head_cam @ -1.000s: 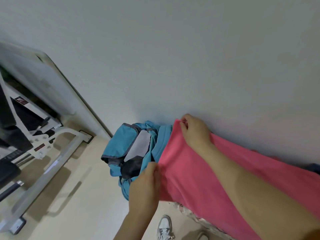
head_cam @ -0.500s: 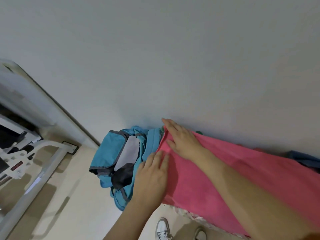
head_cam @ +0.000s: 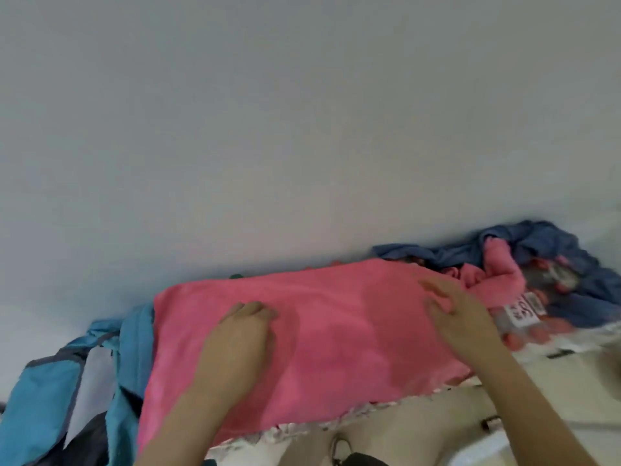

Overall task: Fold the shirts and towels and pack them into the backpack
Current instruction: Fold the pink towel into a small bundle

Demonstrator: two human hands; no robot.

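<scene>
Nearest the camera, my two bare forearms reach forward over a pale floor, where a shoe [head_cam: 339, 445] shows at the lower edge. My left hand [head_cam: 235, 344] lies palm down on the pink towel [head_cam: 336, 338], its fingers [head_cam: 258, 311] loosely bent, their tips pressing into the cloth and gripping nothing. My right hand [head_cam: 460, 317] also rests on the towel, nearer its right end, its fingers [head_cam: 433, 290] spread and nearly straight, closed round nothing. The towel is spread out in a long band, and its near edge overhangs a frilled, patterned cloth edge [head_cam: 295, 428]. At the towel's left end the blue backpack [head_cam: 43, 398] hangs lower, touching the towel; whether it is open cannot be told. Beyond my right hand lies a bunched second pink towel [head_cam: 500, 274], with a white printed label [head_cam: 524, 311] just beside it. Farther back, a crumpled blue garment [head_cam: 554, 247] lies against the plain pale wall [head_cam: 302, 129].
</scene>
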